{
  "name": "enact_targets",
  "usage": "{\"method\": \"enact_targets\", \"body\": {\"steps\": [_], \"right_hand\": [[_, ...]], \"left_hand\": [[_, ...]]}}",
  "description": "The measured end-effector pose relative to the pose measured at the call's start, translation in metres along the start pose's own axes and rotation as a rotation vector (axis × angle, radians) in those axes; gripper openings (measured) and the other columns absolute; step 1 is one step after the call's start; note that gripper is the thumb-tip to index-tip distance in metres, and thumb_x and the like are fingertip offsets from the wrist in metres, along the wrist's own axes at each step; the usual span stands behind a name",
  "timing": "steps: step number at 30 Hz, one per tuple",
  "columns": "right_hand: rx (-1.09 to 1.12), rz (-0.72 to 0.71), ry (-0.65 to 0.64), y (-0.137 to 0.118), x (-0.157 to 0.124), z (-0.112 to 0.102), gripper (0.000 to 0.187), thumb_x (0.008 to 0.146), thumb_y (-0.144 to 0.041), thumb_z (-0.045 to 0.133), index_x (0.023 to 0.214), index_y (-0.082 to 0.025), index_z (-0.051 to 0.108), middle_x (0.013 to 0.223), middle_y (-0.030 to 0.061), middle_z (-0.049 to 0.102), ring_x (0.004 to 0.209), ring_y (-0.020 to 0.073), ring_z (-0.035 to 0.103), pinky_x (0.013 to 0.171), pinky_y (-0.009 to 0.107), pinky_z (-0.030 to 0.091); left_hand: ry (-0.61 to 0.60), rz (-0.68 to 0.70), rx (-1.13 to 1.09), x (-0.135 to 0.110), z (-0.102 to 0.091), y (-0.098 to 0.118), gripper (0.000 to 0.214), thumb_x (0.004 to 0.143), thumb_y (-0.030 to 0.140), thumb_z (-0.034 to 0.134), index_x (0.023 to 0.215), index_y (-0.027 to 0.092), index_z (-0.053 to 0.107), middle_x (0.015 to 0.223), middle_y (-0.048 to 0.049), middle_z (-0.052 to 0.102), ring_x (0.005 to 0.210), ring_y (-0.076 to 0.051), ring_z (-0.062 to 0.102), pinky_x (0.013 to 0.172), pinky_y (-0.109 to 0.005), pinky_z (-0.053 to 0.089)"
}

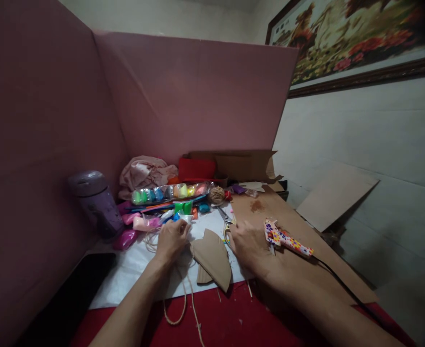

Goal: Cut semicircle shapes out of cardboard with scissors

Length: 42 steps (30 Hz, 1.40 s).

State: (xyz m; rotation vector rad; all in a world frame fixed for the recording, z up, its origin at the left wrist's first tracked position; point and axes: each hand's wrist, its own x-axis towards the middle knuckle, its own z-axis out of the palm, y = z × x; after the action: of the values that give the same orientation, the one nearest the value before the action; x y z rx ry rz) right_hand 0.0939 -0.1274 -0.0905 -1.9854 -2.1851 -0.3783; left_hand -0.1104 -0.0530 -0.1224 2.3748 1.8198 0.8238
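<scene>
My left hand is over the white sheet, its fingers closed in a pinch on a length of twine. The twine trails in loops beneath the hand and down over the red cloth. My right hand has its fingers closed around the handles of a pair of scissors, whose blades point away from me. Between my hands lie curved cut pieces of cardboard, one overlapping another. A ball of twine sits beyond the scissors.
Packets of coloured clay line the back of the white sheet. A purple bottle stands at left, near a black flat object. A flower-patterned glue gun with a cord rests on the cardboard sheet. Pink panels enclose the back and left.
</scene>
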Motion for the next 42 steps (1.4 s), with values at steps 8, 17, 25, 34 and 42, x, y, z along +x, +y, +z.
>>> {"method": "enact_targets", "body": {"steps": [8,17,25,34,42], "right_hand": [[0.189,-0.292,0.078,-0.042,-0.002,-0.013,0.021,0.087,-0.032,0.05,0.079,-0.017,0.062,0.081,0.0091,0.061,0.076,0.0225,0.054,0.061,0.031,0.037],[0.424,-0.677,0.094,-0.062,-0.01,0.012,0.029,0.083,-0.048,0.053,0.082,-0.019,0.058,0.095,0.0055,0.057,0.092,0.0236,0.047,0.08,0.036,0.036],[0.531,-0.741,0.426,-0.07,-0.011,0.057,0.043,0.086,-0.053,0.04,0.092,-0.016,0.06,0.088,0.0096,0.06,0.095,0.0281,0.049,0.08,0.042,0.036],[0.482,-0.7,0.884,-0.082,0.005,0.077,0.035,0.094,-0.027,0.031,0.072,-0.017,0.057,0.061,0.0021,0.052,0.069,0.019,0.05,0.063,0.032,0.03],[0.452,-0.727,0.836,-0.08,0.006,0.079,0.049,0.093,-0.046,0.023,0.071,-0.017,0.056,0.062,0.003,0.05,0.073,0.0215,0.048,0.064,0.034,0.03]], "left_hand": [[0.014,-0.095,0.156,-0.005,-0.007,0.001,0.022,0.082,0.026,0.047,0.074,0.02,0.066,0.073,-0.0095,0.066,0.074,-0.024,0.06,0.064,-0.033,0.036],[0.114,-0.142,0.102,0.029,-0.049,0.012,0.022,0.082,0.036,0.048,0.078,0.025,0.066,0.074,-0.0031,0.068,0.071,-0.02,0.062,0.058,-0.028,0.035],[0.478,-0.389,0.217,0.114,-0.074,-0.016,0.046,0.078,0.027,0.05,0.122,0.011,0.047,0.114,-0.0219,0.052,0.107,-0.035,0.048,0.076,-0.039,0.039],[0.649,-0.46,0.171,0.173,-0.071,-0.055,0.021,0.079,0.013,0.041,0.088,0.013,0.06,0.09,-0.0189,0.057,0.09,-0.033,0.053,0.068,-0.039,0.039],[0.802,-0.259,0.021,0.197,-0.116,-0.023,0.021,0.084,0.025,0.04,0.094,0.023,0.059,0.079,-0.0048,0.062,0.073,-0.02,0.057,0.06,-0.028,0.036]]}}
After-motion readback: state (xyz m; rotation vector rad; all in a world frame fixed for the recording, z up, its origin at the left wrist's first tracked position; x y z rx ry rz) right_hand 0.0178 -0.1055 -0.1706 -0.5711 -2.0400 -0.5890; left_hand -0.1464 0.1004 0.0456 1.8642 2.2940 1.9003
